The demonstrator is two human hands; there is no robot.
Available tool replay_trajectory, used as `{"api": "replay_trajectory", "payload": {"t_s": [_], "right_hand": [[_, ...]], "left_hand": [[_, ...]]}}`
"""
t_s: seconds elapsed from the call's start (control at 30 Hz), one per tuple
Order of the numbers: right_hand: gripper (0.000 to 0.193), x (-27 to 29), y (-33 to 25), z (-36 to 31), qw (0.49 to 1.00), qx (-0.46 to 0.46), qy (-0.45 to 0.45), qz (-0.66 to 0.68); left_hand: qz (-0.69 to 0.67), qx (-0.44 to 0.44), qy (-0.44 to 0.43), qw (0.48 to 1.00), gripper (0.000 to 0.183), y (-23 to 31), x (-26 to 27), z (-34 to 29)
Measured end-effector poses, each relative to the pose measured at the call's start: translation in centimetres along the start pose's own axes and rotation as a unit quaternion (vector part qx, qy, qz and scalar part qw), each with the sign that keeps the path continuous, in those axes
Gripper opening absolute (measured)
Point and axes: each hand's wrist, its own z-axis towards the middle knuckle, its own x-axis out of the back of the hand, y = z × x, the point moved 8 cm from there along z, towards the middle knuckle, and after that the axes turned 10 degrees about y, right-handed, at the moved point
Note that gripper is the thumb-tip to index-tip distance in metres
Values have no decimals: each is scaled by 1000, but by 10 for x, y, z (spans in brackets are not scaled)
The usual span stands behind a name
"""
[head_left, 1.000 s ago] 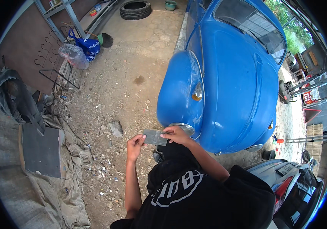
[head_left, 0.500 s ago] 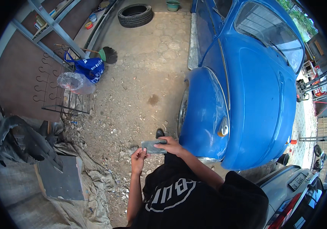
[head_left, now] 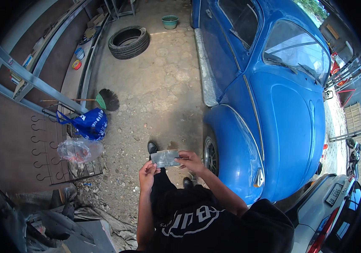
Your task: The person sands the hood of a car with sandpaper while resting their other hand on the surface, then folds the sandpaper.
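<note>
A small grey rectangular sheet (head_left: 164, 159), possibly sandpaper, is held out level in front of my body. My left hand (head_left: 147, 175) pinches its left end between thumb and fingers. At the opposite end my right hand (head_left: 191, 162) grips it, thumb on top and fingers partly hidden. The sheet's upper face shows a pale, worn-looking patch. Just right of my right hand is the front wheel (head_left: 210, 152) of a blue car (head_left: 235, 147), which neither hand touches. My black shoes stand on the ground below the sheet.
A tyre (head_left: 128, 44) and a green basin (head_left: 170, 23) lie ahead on the paving. To the left are a broom (head_left: 104, 100), a blue bag (head_left: 89, 124) and a wire rack with hooks (head_left: 47, 156). Black scrap parts (head_left: 49, 225) lie near left; another car (head_left: 323, 211) stands near right.
My view has shifted forward along the blue car, and both feet now show. The sheet stays in both hands, with its upper face turned more into view and my right fingers nearer its edge.
</note>
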Motion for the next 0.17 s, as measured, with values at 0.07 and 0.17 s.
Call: {"api": "replay_trajectory", "payload": {"t_s": [0.07,0.17], "right_hand": [[26,-3,-9,36,1000,6,18,2],[28,-10,-34,96,999,-5,42,4]], "left_hand": [[5,8,-16,1000,25,5,-5,48],[15,20,-53,998,24,28,-15,129]]}}
